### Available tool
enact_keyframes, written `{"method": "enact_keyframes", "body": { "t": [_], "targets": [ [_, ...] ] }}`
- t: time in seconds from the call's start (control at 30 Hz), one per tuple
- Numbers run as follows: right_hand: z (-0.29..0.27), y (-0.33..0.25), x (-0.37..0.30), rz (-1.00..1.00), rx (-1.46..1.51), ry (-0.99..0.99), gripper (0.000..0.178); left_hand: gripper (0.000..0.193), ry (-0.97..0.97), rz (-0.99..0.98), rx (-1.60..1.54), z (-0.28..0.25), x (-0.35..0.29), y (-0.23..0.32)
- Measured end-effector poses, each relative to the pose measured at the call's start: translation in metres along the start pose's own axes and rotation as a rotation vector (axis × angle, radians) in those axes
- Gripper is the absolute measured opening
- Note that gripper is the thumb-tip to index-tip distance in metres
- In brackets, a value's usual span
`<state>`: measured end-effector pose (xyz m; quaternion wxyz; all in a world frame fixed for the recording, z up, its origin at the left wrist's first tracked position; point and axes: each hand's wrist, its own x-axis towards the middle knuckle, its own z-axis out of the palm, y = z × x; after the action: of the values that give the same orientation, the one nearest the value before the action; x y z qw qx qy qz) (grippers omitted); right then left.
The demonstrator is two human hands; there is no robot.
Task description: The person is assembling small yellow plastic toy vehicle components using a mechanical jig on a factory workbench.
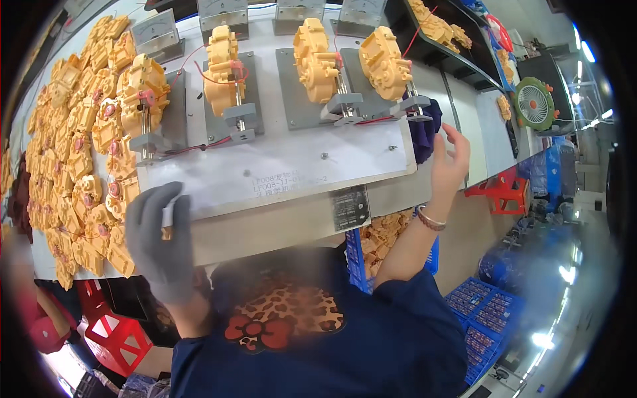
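My left hand, in a grey glove, is at the front left edge of the white board. Its fingers are curved and apart, with no held object visible. My bare right hand is open beside a dark purple cloth, near the rightmost clamp; whether it touches the cloth I cannot tell. Four fixtures stand in a row, each bearing a yellow plastic gearbox-like housing: far left, second, third and right. Red wires run to them.
Many yellow housings are heaped on the left of the table. Behind the fixtures stand several analog meters. A black tray and a green fan are at the right. Below are a blue crate and red stools.
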<state>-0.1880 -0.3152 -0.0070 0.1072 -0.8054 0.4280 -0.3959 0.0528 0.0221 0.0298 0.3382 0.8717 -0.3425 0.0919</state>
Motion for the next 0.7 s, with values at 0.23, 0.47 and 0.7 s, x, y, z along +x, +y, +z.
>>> {"method": "enact_keyframes", "body": {
  "t": [0.23, 0.47, 0.7],
  "targets": [
    [0.007, -0.010, -0.013, -0.091, 0.147, 0.024, 0.013, 0.011, -0.035, -0.082, 0.090, 0.001, -0.004, -0.030],
    [0.014, -0.083, -0.048, -0.227, 0.660, -0.016, 0.008, 0.012, -0.005, -0.028, 0.088, 0.008, 0.001, -0.026],
    [0.046, -0.158, -0.056, -0.442, 0.929, -0.253, 0.014, 0.015, 0.193, 0.010, 0.164, 0.033, -0.001, -0.019]
  ]
}}
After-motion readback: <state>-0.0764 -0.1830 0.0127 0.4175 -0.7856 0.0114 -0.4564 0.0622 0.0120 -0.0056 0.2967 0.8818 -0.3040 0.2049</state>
